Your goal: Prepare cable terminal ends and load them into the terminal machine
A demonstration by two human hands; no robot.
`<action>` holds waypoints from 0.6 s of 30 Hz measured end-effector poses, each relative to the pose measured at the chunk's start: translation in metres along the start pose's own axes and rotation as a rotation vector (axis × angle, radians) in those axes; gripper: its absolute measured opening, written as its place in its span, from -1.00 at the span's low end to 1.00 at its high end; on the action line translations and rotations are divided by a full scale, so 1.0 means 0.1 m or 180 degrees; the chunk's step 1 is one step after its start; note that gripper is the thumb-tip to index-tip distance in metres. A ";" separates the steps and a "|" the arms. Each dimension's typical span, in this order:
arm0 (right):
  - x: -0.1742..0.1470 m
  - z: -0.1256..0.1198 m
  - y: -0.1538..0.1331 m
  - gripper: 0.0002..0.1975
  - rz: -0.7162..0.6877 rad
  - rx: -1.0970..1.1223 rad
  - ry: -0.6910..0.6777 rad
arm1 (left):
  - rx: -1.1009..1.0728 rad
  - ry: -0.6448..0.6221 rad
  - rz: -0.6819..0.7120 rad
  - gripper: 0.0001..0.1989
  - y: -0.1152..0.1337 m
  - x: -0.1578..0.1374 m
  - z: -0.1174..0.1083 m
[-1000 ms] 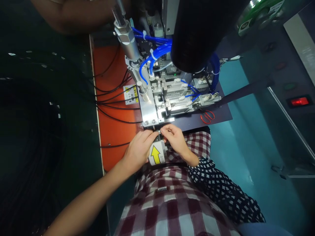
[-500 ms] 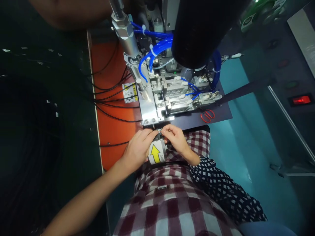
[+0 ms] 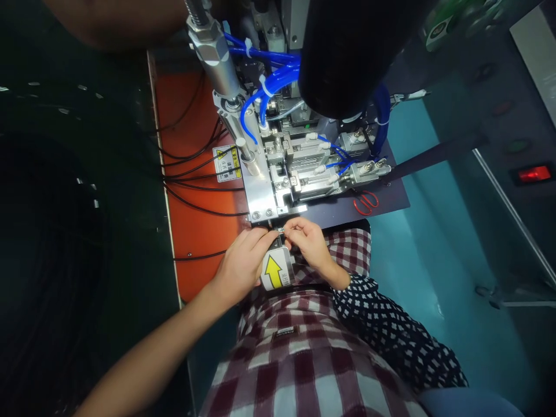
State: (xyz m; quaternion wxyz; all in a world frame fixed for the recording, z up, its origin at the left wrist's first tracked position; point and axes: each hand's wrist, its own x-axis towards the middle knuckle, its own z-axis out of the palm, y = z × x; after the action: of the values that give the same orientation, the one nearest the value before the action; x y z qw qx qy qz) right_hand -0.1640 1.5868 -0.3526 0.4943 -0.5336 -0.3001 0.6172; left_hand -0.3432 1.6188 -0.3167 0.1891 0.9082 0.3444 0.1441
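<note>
At the near end of the machine's metal slide block (image 3: 260,194), my two hands meet fingertip to fingertip. A small shiny metal piece (image 3: 281,230) shows between them, too small to name. My right hand (image 3: 308,242) pinches it with thumb and forefinger from the right. From the left, my left hand (image 3: 244,258) is closed, its thumb and forefinger touching or right beside the piece; whatever is in those fingers is hidden. Below the fingertips sits a plate with a yellow arrow (image 3: 273,272), partly covered by my left hand.
Black cables (image 3: 204,186) run across an orange board (image 3: 195,231) on the left. Blue air tubes (image 3: 278,78) and a thick black cylinder (image 3: 347,58) rise over the machine. Red-handled scissors or pliers (image 3: 365,202) lie on the dark base plate. A red lit switch (image 3: 534,174) is at right.
The view has shifted slightly, so the machine appears a little further left. Both hands stay at the same spot, with only slight finger movement around the small metal piece.
</note>
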 end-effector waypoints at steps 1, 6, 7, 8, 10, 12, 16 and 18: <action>0.00 0.00 -0.01 -0.87 0.0115 0.0141 -0.0038 | 0.0006 -0.0001 -0.0013 -0.66 0.00 0.00 0.00; -0.01 0.02 -0.02 -0.87 0.0235 0.0360 0.0023 | 0.0081 -0.0002 -0.0033 -0.66 0.01 0.02 -0.02; -0.01 0.02 -0.02 -0.87 0.0250 0.0371 0.0032 | 0.0080 0.0003 -0.0023 -0.66 0.01 0.02 -0.02; -0.01 0.03 -0.02 -0.87 0.0272 0.0368 0.0046 | 0.0075 0.0012 -0.0009 -0.66 0.01 0.02 -0.02; -0.01 0.03 -0.01 -0.87 0.0314 0.0337 0.0079 | 0.0073 0.0031 0.0020 -0.66 0.01 0.01 -0.02; 0.00 0.04 -0.01 -0.88 0.0346 0.0308 0.0115 | 0.0086 0.0043 0.0040 -0.66 0.00 0.01 -0.01; 0.02 0.04 -0.05 -0.92 0.0388 0.0376 0.0112 | 0.0122 0.0034 0.0066 -0.67 0.00 0.01 -0.01; 0.02 0.04 -0.07 -0.94 0.0309 0.0281 0.0117 | 0.0149 0.0042 0.0069 -0.68 0.01 0.01 -0.01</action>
State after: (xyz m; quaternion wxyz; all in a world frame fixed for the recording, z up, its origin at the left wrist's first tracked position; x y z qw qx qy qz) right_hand -0.1654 1.5914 -0.3466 0.4922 -0.5365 -0.2372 0.6432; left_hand -0.3424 1.6195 -0.3152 0.1639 0.9151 0.3391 0.1441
